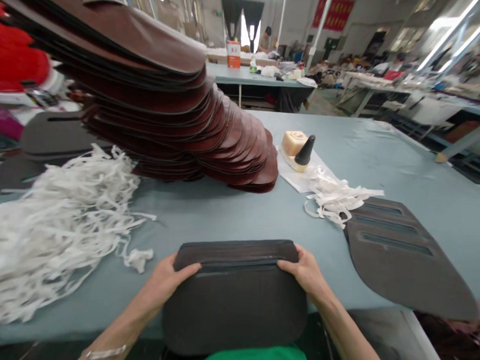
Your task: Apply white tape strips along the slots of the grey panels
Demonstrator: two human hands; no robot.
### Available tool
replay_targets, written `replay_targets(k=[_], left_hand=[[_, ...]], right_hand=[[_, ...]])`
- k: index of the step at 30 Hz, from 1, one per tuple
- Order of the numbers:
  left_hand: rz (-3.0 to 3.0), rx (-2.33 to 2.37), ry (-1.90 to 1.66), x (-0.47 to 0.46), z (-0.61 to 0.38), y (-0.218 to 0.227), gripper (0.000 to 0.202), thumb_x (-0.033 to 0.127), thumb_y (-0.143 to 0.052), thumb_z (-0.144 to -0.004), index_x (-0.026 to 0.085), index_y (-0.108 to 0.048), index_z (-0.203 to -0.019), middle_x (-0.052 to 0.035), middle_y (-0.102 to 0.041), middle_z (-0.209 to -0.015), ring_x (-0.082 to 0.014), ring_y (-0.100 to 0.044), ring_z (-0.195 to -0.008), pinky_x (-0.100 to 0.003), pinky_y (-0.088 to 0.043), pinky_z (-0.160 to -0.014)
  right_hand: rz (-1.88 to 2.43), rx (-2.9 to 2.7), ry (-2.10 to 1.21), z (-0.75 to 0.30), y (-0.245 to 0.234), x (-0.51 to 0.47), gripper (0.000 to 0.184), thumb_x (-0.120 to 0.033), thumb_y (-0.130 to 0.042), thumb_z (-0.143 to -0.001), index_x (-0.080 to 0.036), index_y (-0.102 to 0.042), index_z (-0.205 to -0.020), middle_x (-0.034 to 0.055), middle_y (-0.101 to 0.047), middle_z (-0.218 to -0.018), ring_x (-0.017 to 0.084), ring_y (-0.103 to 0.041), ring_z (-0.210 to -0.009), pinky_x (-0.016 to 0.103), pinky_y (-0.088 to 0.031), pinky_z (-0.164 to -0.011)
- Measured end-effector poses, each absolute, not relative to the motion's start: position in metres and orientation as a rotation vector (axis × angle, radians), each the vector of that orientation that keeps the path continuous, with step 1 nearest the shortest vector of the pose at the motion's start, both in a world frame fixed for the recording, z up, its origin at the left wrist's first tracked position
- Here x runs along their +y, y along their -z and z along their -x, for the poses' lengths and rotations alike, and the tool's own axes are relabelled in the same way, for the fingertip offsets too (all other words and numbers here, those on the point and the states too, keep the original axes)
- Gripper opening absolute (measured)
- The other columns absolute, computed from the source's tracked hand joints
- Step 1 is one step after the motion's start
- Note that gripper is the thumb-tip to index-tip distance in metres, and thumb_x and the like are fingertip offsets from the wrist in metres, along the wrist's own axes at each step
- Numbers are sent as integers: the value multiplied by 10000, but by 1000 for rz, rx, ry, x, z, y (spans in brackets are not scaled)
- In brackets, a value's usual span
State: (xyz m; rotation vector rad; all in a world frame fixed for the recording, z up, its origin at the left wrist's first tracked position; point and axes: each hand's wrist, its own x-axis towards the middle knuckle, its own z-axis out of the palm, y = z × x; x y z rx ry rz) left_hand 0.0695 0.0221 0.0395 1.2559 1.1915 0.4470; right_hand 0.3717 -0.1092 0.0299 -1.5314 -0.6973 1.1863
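A dark grey panel with rounded lower corners (235, 311) lies over the table's front edge, close to my body. Its far part looks folded or layered, with a slit running across it. My left hand (171, 280) grips the panel's far left corner, thumb on top and fingers mostly hidden underneath. At the far right corner, my right hand (305, 271) holds it the same way. Both hands press the layered strip between thumb and fingers.
A tall leaning stack of brown leather-like pieces (241, 143) stands behind. White strips (65, 221) heap at left; more strips (334, 196) lie near a black-nozzled pot (304, 151). A slotted grey panel (402, 264) rests at right on the blue table (207, 210).
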Motion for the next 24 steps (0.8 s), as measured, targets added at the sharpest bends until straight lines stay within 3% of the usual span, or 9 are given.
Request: replay_targets(k=[4,8,12,18,24], left_hand=[[-1259,1108,-535,22,-71,-32,487,429,-672,-742,144,-590,-1129,-111,-679,-1111,-261,-655,-952,-373,-511,-844],[-1441,1252,-673,27,-60,-12,472,382,-604,-785,150,-500,-1182,-118,-619,-1156,-245,-603,-1042,-406,-461,-937],[-1775,1487,-864,31,-48,-3,398,324,-543,-795,163,-497,-1156,-116,-560,-1154,-249,-551,-1071,-426,-435,-957],[-1787,1489,-745,24,-60,-8,297,377,-460,-869,185,-545,-1080,-66,-596,-1010,-211,-573,-926,-398,-452,-901],[-1841,1428,-660,25,-60,-12,271,324,-341,-933,206,-574,-1004,-51,-596,-1019,-183,-550,-1017,-369,-420,-953]], right_hand=[[1531,-764,-1115,-375,-19,-106,399,-343,-665,-751,-219,-539,-1109,47,-650,-1065,210,-610,-945,365,-486,-839],[1720,-818,-785,-389,-10,-109,520,-431,-615,-773,-198,-454,-1209,76,-622,-1027,204,-590,-897,374,-479,-804],[1970,-1008,-431,-392,-7,-108,392,-416,-547,-824,-182,-539,-1138,78,-618,-985,197,-564,-850,381,-447,-812],[1959,-1393,-444,-360,-3,-91,295,-444,-566,-833,-192,-588,-984,60,-592,-867,201,-532,-809,352,-441,-759],[1993,-1598,-311,-365,12,-86,252,-389,-557,-843,-193,-571,-1001,53,-558,-871,217,-516,-842,362,-426,-773]])
